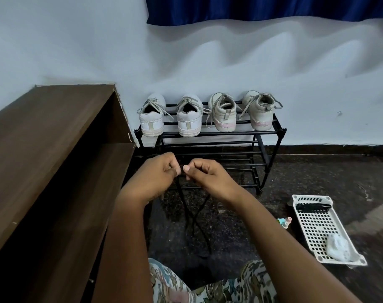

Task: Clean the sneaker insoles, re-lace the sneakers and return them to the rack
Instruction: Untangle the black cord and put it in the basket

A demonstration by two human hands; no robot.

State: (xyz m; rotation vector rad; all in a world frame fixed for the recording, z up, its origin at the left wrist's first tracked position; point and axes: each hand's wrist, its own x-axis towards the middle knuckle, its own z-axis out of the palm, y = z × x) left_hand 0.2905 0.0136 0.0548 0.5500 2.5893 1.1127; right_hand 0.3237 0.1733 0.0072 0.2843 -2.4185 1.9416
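Lace (194, 219) pinched in both hands
It is gripped by left hand (159, 171) and right hand (204, 174); sneakers (189, 119) are kept on the rack (241, 133) at 12 o'clock

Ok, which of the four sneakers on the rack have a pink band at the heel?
The two rightmost: the third sneaker and fourth sneaker from the left show a pink band above the sole. The left pair has white heels, no pink.

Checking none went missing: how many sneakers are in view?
4, all on the top shelf of the rack, left to right: white sneaker, second white sneaker, pink-trimmed sneaker, second pink-trimmed sneaker. Another may be hidden in the floor shadow.
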